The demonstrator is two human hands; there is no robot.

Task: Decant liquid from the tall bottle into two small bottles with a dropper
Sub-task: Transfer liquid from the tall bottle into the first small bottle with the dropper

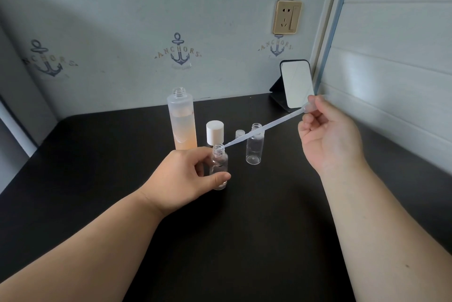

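Observation:
A tall frosted bottle point(182, 123) with peach liquid stands uncapped at the back of the black table point(256, 228). My left hand point(182, 179) grips a small clear bottle point(219, 167) that stands on the table. My right hand point(327, 135) pinches the bulb of a clear plastic dropper point(264, 128). The dropper slants down to the left, and its tip sits at the mouth of the held bottle. A second small clear bottle point(254, 145) stands open just to the right, behind the dropper's stem.
A white cap point(215, 131) stands behind the held bottle, and a small clear cap point(240, 133) sits beside it. A small mirror point(296, 83) leans on its stand at the back right corner, near the wall. A wall socket point(286, 17) is above it.

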